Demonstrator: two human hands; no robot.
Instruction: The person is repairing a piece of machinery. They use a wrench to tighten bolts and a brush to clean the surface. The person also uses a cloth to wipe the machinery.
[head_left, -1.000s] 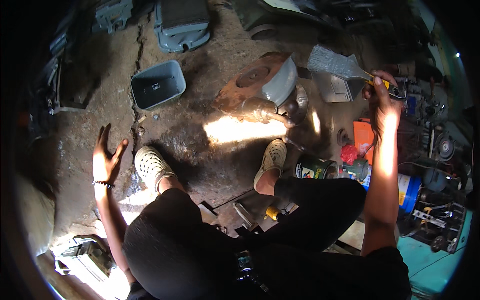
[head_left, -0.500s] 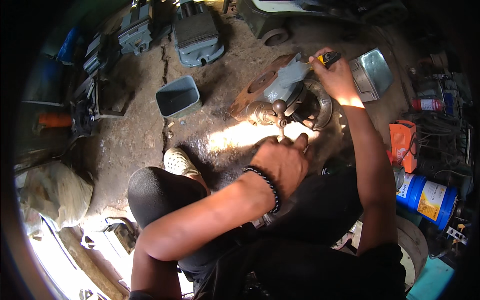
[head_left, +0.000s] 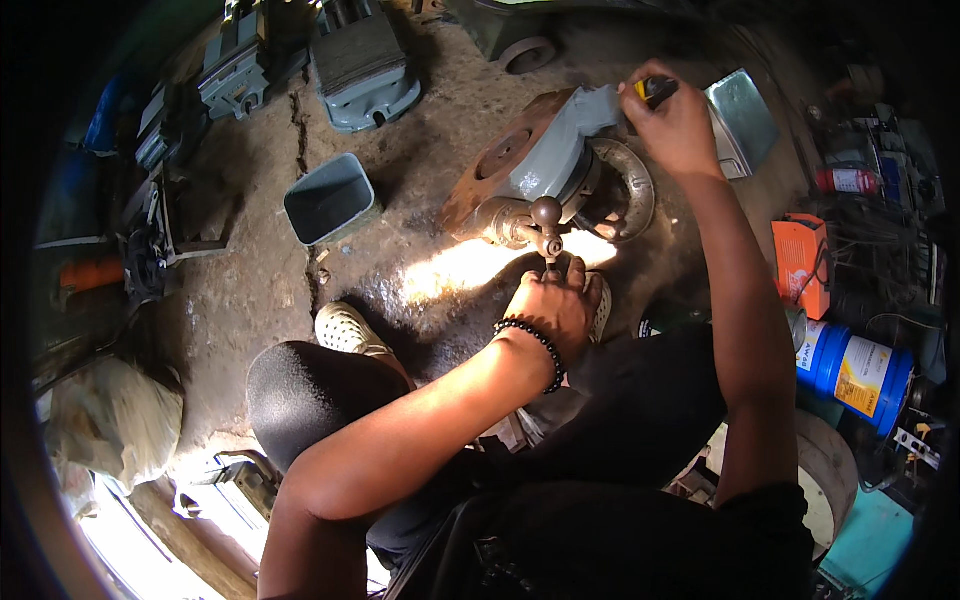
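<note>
A grey-blue and rust-brown metal machine part stands on the floor ahead of me. On its near end is a metal crank handle with a dark ball knob. My left hand, with a dark bead bracelet at the wrist, is closed round the crank's lower arm. My right hand grips a tool with a yellow-and-black handle beside the part's upper far end. The tool's working end cannot be made out against the grey surface. A round metal ring lies right of the part.
A grey rectangular tub stands left of the part. Grey machine vises sit at the far left. To the right are a metal sheet box, an orange box and a blue bucket. My shoe is near the tub.
The whole view has shifted slightly. My left hand has settled closer round the crank arm. My right hand still holds the tool at the part's far end.
</note>
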